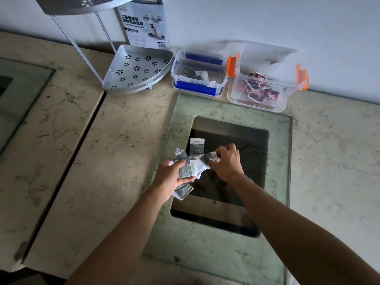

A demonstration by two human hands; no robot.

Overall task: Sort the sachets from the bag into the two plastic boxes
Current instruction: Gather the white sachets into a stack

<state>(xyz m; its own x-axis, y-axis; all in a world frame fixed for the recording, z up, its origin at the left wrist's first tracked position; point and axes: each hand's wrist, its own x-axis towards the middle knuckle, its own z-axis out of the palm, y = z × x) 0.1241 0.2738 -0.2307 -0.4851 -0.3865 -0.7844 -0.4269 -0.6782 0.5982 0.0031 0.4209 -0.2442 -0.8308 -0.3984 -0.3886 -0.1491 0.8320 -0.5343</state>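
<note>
My left hand [171, 175] grips a bunch of several black-and-white sachets [186, 170] fanned out above the glass panel. My right hand [227, 161] pinches one crumpled black sachet [208, 158] at the bunch's right side. One more black-and-white sachet [197, 145] lies flat on the glass just behind the hands. At the back stand two open clear boxes: the blue-clipped box [198, 90] holds a few black-and-white sachets, the orange-clipped box [284, 101] holds several red-and-black sachets. No bag is in view.
A glass panel [279, 140] with a dark rectangular middle is set in the marble counter [115, 140]. A metal corner shelf rack [135, 68] with its printed card stands back left. The boxes' lids lean on the wall behind them.
</note>
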